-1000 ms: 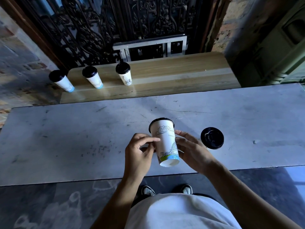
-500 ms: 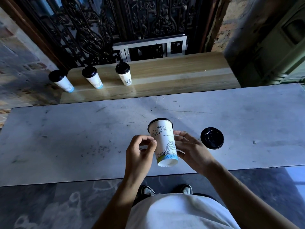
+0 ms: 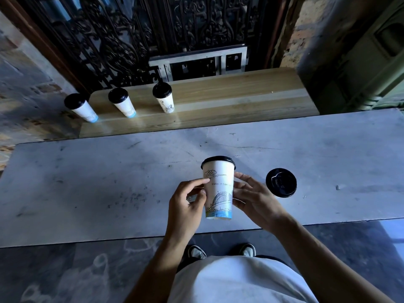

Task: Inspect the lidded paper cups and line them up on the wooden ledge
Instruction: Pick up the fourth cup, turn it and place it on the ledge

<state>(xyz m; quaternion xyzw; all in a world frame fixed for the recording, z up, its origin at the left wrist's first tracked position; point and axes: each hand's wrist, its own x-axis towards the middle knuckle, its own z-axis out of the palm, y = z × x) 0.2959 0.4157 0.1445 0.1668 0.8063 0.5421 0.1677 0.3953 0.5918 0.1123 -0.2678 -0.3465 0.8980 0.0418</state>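
A lidded paper cup (image 3: 218,189) is held above the near edge of the grey counter (image 3: 109,182), its long axis nearly upright, black lid at the far end and blue-banded base toward the person. The left hand (image 3: 185,206) pinches its left side with thumb and fingertips; the right hand (image 3: 253,197) cups its right side with fingers loosely spread. Part of the printed lettering on the cup is hidden behind the right fingers.

Just right of it on the counter is a fifth cup (image 3: 281,185), only its black lid showing. Three more lidded cups (image 3: 163,97) stand in a row at the left end of the wooden ledge (image 3: 240,99) beyond.
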